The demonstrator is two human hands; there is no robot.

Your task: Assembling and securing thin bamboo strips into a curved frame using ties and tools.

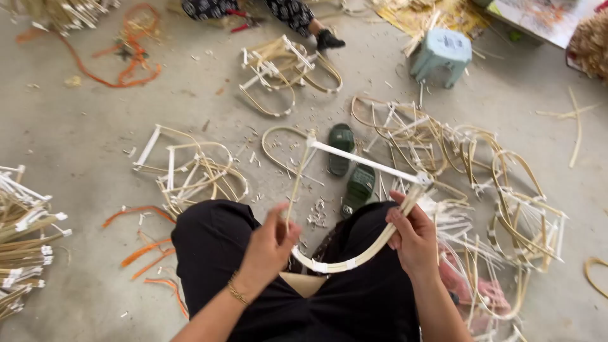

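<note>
I sit with black-trousered knees apart and hold a bent cane frame (354, 256) over my lap. It is a pale curved strip taped white at its joints, closed across the top by a straight white-wrapped bar (364, 163). My left hand (269, 244) grips the frame's left upright stick near its lower end. My right hand (411, 237) clasps the right end of the curve, just below the taped corner. A thin bracelet circles my left wrist.
Finished cane frames lie in heaps on the concrete floor: left (190, 171), far middle (285, 69) and right (506, 202). Dark green sandals (348, 168) sit ahead. A stick bundle (22, 234) lies left, a pale blue stool (441, 54) far right. Another person's legs (291, 16) show at top.
</note>
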